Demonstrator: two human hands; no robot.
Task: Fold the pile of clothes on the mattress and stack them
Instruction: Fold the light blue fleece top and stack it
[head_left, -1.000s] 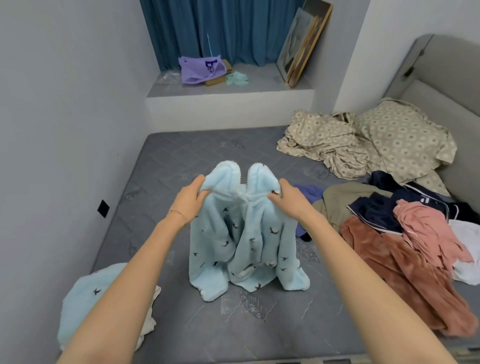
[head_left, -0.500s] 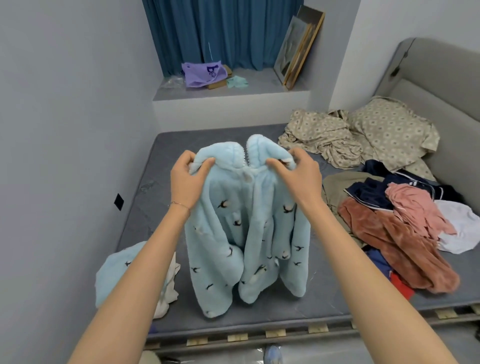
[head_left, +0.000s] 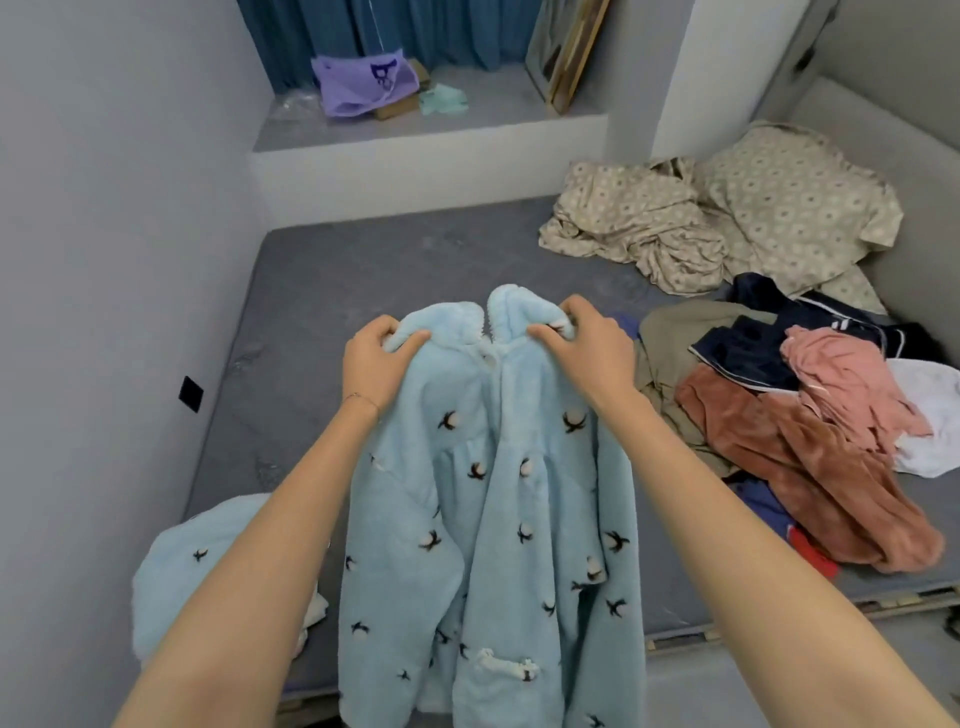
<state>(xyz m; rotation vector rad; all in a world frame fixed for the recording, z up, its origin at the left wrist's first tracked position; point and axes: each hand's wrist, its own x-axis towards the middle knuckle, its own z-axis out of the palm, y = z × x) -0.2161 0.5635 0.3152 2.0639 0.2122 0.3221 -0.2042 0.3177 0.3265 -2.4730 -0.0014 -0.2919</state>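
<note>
One blue jacket (head_left: 493, 519) — left hand (head_left: 374, 358), right hand (head_left: 587, 348) each gripping its collar

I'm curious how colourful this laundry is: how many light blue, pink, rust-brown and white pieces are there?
Light blue: 2, the jacket held up and the folded piece
pink garment: 1
rust-brown garment: 1
white garment: 1
Total: 5

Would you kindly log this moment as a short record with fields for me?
held item: light blue fleece jacket, lifted and hanging
left hand: grips one shoulder beside the collar
right hand: grips the other shoulder
unfolded pile: rust, pink, navy and white clothes, right side of the grey mattress
folded garment: light blue, near left corner
bedding: beige patterned, far right
</note>
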